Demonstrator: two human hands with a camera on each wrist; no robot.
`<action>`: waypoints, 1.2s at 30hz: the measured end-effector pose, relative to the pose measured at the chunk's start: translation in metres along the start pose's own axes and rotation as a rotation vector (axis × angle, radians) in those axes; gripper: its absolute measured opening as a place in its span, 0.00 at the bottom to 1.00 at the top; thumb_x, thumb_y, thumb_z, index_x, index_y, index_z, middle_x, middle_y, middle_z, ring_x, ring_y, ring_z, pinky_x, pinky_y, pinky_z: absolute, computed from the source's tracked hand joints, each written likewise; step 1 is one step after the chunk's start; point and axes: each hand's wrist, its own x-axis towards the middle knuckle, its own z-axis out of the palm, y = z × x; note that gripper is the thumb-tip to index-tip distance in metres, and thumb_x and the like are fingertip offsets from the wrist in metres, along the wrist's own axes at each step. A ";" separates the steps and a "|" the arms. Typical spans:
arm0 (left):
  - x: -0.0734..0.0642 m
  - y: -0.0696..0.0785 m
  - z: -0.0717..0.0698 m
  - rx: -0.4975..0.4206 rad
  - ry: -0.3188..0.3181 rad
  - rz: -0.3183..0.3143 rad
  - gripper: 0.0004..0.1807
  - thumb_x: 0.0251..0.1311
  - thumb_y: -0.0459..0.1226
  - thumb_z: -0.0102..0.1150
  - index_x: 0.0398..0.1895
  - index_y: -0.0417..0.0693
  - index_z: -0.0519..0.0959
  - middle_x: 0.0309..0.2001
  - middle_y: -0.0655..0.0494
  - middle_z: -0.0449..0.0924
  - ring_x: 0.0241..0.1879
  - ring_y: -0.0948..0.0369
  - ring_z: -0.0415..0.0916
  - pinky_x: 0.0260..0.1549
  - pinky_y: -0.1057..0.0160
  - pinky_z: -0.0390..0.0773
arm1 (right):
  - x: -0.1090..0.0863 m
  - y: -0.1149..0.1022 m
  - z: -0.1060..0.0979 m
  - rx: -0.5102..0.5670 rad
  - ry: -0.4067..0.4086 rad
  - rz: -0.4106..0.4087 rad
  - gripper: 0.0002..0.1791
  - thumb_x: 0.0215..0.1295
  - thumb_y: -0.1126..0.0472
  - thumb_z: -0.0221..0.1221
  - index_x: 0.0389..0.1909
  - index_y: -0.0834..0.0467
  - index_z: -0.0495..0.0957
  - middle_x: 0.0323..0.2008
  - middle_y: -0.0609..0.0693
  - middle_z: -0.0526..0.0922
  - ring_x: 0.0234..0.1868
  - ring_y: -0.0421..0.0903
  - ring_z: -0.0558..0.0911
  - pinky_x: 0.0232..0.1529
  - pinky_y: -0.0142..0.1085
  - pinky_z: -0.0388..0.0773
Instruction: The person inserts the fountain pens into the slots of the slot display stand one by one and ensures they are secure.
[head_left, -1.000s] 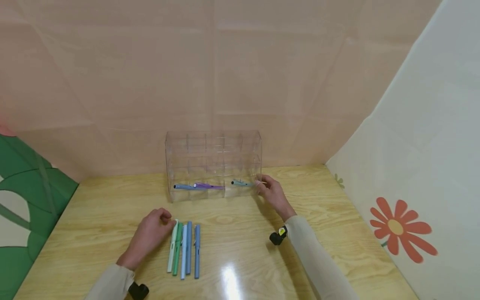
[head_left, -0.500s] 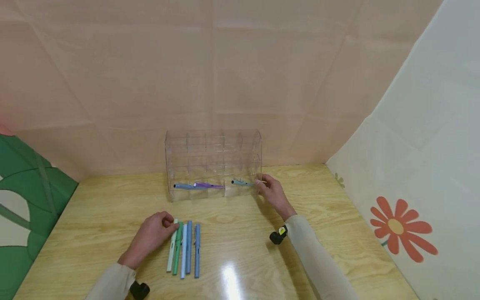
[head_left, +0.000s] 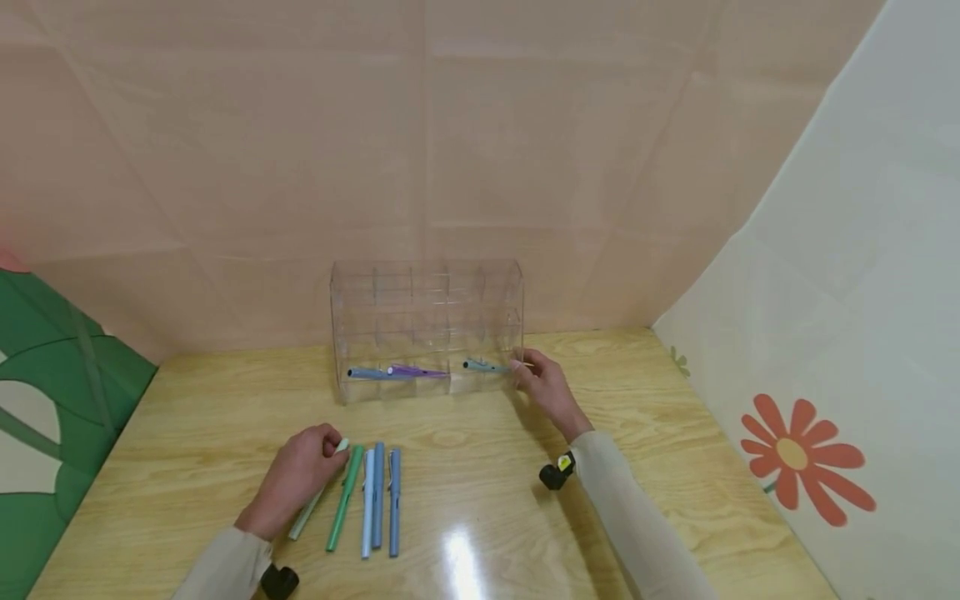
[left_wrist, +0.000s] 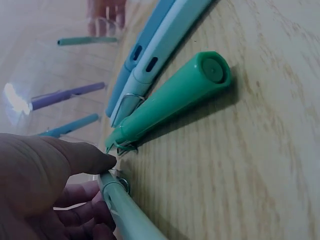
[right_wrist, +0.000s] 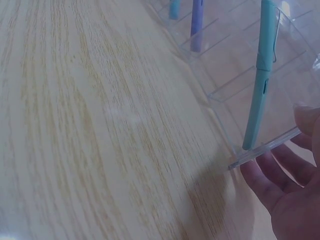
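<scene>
Left hand (head_left: 300, 473): pinches pale pen (left_wrist: 131, 220) near far end, apparently for control | Right hand (head_left: 551, 392): grips rack (right_wrist: 270, 148), presumably steadying it

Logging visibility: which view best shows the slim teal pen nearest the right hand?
The right wrist view: the slim teal pen appears largest, though it reaches the top edge. The head view shows it small; the left wrist view, small and distant.
</scene>
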 end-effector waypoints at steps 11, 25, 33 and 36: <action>-0.003 -0.003 -0.004 0.062 0.047 0.015 0.13 0.67 0.38 0.67 0.49 0.38 0.83 0.36 0.52 0.83 0.33 0.59 0.76 0.30 0.61 0.75 | 0.000 0.002 0.000 -0.003 -0.004 -0.009 0.27 0.85 0.56 0.54 0.76 0.66 0.69 0.71 0.68 0.76 0.64 0.64 0.82 0.63 0.56 0.84; -0.014 0.004 -0.050 -0.071 0.159 0.075 0.17 0.72 0.40 0.61 0.53 0.35 0.80 0.43 0.43 0.84 0.26 0.59 0.74 0.23 0.63 0.73 | 0.000 0.002 -0.001 0.044 -0.031 0.015 0.29 0.86 0.56 0.52 0.79 0.66 0.64 0.73 0.72 0.72 0.66 0.71 0.79 0.68 0.65 0.76; -0.024 0.014 -0.070 -0.075 0.236 0.130 0.15 0.72 0.40 0.60 0.51 0.37 0.80 0.43 0.43 0.86 0.35 0.57 0.81 0.27 0.64 0.76 | -0.011 -0.026 -0.003 0.052 -0.047 0.017 0.26 0.84 0.61 0.53 0.76 0.68 0.67 0.72 0.71 0.74 0.67 0.71 0.79 0.68 0.66 0.76; -0.027 0.016 -0.075 -0.096 0.242 0.128 0.14 0.71 0.40 0.59 0.51 0.38 0.79 0.44 0.42 0.86 0.37 0.56 0.83 0.27 0.64 0.77 | -0.015 -0.031 -0.003 0.049 -0.047 0.009 0.26 0.84 0.61 0.53 0.76 0.68 0.67 0.72 0.72 0.73 0.68 0.71 0.78 0.68 0.65 0.76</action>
